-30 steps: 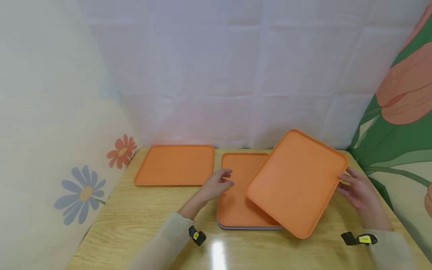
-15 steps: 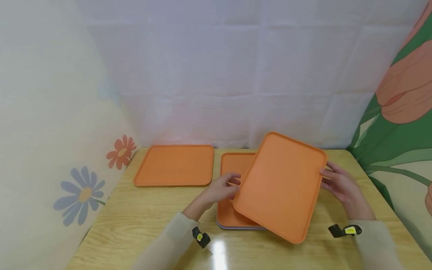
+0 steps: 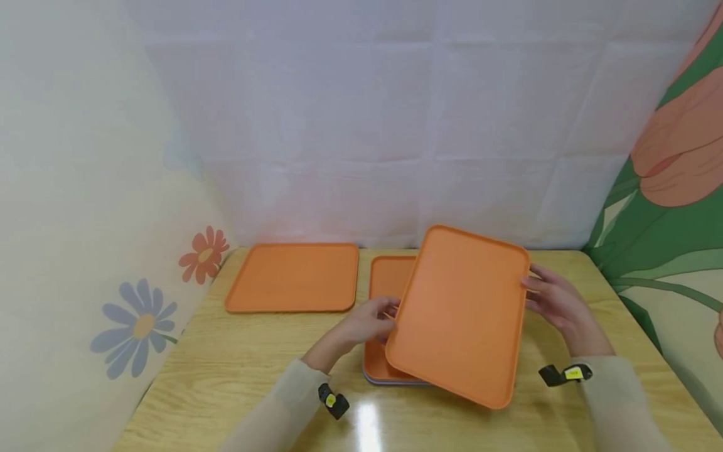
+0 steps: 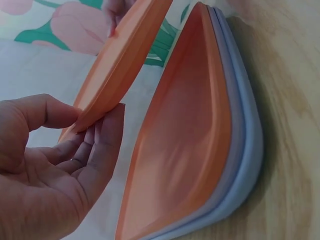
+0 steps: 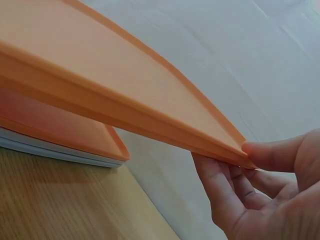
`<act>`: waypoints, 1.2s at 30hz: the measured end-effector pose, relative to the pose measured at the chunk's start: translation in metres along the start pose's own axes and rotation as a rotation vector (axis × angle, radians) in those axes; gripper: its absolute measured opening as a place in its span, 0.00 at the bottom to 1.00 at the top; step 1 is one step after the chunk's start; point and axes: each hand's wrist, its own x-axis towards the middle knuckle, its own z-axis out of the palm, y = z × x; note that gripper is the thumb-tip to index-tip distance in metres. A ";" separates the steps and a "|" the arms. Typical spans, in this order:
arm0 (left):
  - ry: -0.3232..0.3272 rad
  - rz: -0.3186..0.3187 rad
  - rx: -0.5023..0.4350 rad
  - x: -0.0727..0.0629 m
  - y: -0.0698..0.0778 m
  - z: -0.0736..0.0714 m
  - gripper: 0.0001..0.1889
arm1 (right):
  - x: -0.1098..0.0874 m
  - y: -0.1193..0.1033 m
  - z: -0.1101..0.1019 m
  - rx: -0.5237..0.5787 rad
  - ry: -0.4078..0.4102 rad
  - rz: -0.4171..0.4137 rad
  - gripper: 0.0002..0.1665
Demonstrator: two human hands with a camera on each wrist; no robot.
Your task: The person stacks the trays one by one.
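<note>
An orange tray is held tilted above a stack of trays, between both hands. My left hand pinches its left edge; in the left wrist view the thumb lies on top and the fingers underneath. On the opposite edge my right hand grips the rim, thumb above and fingers below, as the right wrist view also shows. Beneath it, the stack has another orange tray on top, with a lilac tray and a pale blue tray under that. The held tray hides much of the stack in the head view.
A separate orange tray lies flat at the back left of the wooden table. A white cloth hangs behind the table. Flower-painted walls stand on both sides.
The raised orange tray has come left over the stack and turned a little straighter. My right hand moved left with it, and my left hand has taken hold of its left edge.
</note>
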 end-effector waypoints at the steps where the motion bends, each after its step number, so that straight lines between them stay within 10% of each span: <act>1: -0.002 -0.004 -0.007 -0.001 -0.001 0.000 0.28 | 0.001 -0.001 0.001 -0.017 0.002 0.005 0.28; 10: -0.037 -0.034 -0.091 -0.008 -0.005 -0.006 0.31 | 0.015 -0.004 0.013 -0.069 -0.003 0.042 0.45; 36: 0.005 -0.076 -0.154 -0.024 -0.014 -0.022 0.41 | 0.055 -0.004 0.036 -0.185 -0.064 0.132 0.43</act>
